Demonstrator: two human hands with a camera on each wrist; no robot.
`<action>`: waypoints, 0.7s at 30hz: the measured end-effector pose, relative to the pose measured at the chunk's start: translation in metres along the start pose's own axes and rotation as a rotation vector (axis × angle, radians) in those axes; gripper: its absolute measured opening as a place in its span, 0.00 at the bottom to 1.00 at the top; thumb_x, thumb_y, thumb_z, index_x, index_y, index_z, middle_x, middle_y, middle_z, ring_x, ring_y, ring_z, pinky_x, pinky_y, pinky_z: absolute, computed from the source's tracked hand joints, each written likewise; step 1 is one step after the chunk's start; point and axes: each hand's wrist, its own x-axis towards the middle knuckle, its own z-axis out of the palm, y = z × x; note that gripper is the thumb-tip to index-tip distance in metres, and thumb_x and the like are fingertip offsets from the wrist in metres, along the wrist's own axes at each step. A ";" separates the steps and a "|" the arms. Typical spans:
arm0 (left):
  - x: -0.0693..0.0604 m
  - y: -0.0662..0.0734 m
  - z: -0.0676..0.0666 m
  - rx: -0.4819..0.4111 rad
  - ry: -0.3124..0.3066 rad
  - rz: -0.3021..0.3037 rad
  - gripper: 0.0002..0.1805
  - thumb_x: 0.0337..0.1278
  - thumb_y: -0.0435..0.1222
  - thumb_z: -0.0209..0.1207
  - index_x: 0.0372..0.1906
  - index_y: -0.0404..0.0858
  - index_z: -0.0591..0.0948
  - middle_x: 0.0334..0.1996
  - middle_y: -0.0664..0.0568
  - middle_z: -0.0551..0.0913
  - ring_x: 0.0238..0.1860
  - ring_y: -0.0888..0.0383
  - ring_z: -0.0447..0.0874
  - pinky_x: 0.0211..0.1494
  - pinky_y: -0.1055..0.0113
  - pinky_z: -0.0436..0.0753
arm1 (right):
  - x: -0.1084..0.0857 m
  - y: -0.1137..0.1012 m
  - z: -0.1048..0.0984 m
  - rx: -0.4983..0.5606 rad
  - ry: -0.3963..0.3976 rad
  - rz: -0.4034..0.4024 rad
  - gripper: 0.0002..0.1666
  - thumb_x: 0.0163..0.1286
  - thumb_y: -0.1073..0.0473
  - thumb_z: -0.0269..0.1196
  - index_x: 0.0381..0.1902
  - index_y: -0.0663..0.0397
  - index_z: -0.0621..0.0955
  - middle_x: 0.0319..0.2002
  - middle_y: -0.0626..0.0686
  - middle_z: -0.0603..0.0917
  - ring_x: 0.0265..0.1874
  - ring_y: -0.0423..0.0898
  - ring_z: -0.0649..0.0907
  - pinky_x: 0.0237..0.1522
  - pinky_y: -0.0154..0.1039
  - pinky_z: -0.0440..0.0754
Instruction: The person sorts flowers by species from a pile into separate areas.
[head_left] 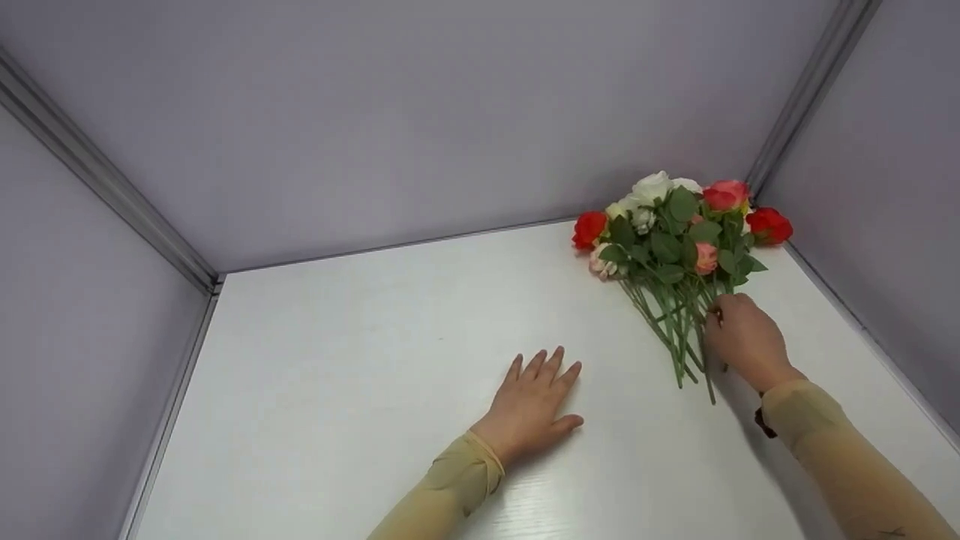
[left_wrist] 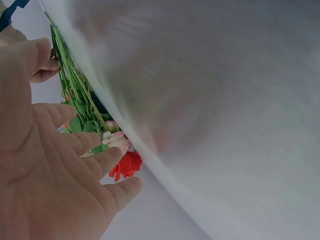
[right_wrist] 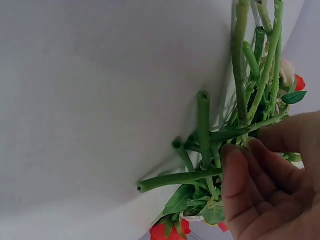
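Observation:
A bunch of artificial flowers [head_left: 667, 247] with red, white and pink heads lies at the back right of the white table, stems toward the front. In the head view my right hand [head_left: 746, 337] is at the right side of the stems [head_left: 679, 337]. The right wrist view shows my right hand [right_wrist: 275, 185] with thumb and curled fingers pinching green stems [right_wrist: 242, 65]. My left hand [head_left: 529, 412] lies spread on the table, left of the stems and apart from them; the left wrist view shows its palm and straight fingers [left_wrist: 65, 165].
The white table [head_left: 337, 375] reaches to a grey back wall [head_left: 412, 120], with grey panels at left and right. Metal rails run along the wall corners. The flower heads lie close to the back right corner.

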 end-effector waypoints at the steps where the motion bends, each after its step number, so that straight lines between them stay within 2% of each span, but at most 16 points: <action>1: 0.000 0.000 0.000 -0.002 0.000 0.000 0.43 0.72 0.65 0.48 0.83 0.50 0.56 0.81 0.46 0.52 0.80 0.47 0.51 0.79 0.43 0.54 | 0.000 0.001 -0.001 -0.002 0.021 0.009 0.15 0.74 0.65 0.57 0.49 0.75 0.78 0.43 0.72 0.78 0.34 0.65 0.82 0.36 0.63 0.80; 2: 0.000 0.000 0.000 -0.002 0.001 0.000 0.43 0.72 0.65 0.48 0.83 0.50 0.56 0.81 0.46 0.52 0.80 0.47 0.51 0.79 0.43 0.54 | -0.001 0.003 -0.001 -0.008 0.033 0.014 0.15 0.74 0.65 0.57 0.49 0.76 0.77 0.43 0.73 0.77 0.35 0.68 0.82 0.36 0.64 0.79; 4: 0.000 0.000 0.000 -0.005 -0.001 -0.001 0.43 0.72 0.65 0.48 0.83 0.51 0.56 0.81 0.47 0.52 0.80 0.47 0.51 0.79 0.43 0.54 | -0.001 0.007 -0.003 -0.021 0.030 0.020 0.13 0.73 0.67 0.57 0.46 0.77 0.77 0.39 0.72 0.78 0.31 0.66 0.81 0.32 0.63 0.79; 9: 0.001 -0.001 0.001 -0.008 -0.002 -0.001 0.43 0.72 0.65 0.48 0.83 0.50 0.57 0.81 0.47 0.52 0.80 0.47 0.51 0.79 0.43 0.54 | 0.000 0.013 -0.009 0.007 -0.041 0.058 0.11 0.72 0.66 0.53 0.34 0.68 0.79 0.28 0.62 0.81 0.25 0.56 0.79 0.28 0.55 0.77; 12: 0.001 -0.002 0.000 -0.014 0.002 -0.002 0.42 0.72 0.65 0.48 0.82 0.50 0.57 0.81 0.47 0.53 0.80 0.47 0.52 0.78 0.44 0.55 | 0.000 0.012 -0.012 0.036 -0.039 0.065 0.12 0.74 0.64 0.52 0.37 0.70 0.79 0.30 0.63 0.81 0.26 0.55 0.79 0.31 0.55 0.78; 17: 0.000 -0.005 -0.006 -0.065 0.008 -0.011 0.40 0.74 0.63 0.48 0.82 0.49 0.59 0.81 0.47 0.55 0.79 0.48 0.53 0.78 0.45 0.57 | -0.003 0.001 -0.020 0.120 -0.027 0.093 0.17 0.78 0.61 0.53 0.47 0.74 0.79 0.38 0.67 0.82 0.30 0.57 0.80 0.35 0.56 0.79; 19: 0.000 -0.008 -0.008 -0.098 0.031 -0.015 0.38 0.76 0.60 0.48 0.81 0.48 0.62 0.80 0.48 0.57 0.79 0.49 0.56 0.78 0.46 0.59 | -0.005 -0.009 -0.023 0.163 -0.025 0.109 0.19 0.80 0.59 0.53 0.51 0.73 0.79 0.41 0.67 0.83 0.33 0.57 0.80 0.36 0.54 0.78; 21: 0.000 -0.011 -0.013 -0.145 0.083 -0.019 0.33 0.77 0.56 0.50 0.78 0.46 0.67 0.78 0.48 0.62 0.76 0.49 0.62 0.76 0.48 0.63 | -0.007 -0.022 -0.025 0.213 -0.033 0.120 0.21 0.81 0.55 0.54 0.54 0.70 0.79 0.43 0.66 0.83 0.34 0.56 0.80 0.37 0.51 0.78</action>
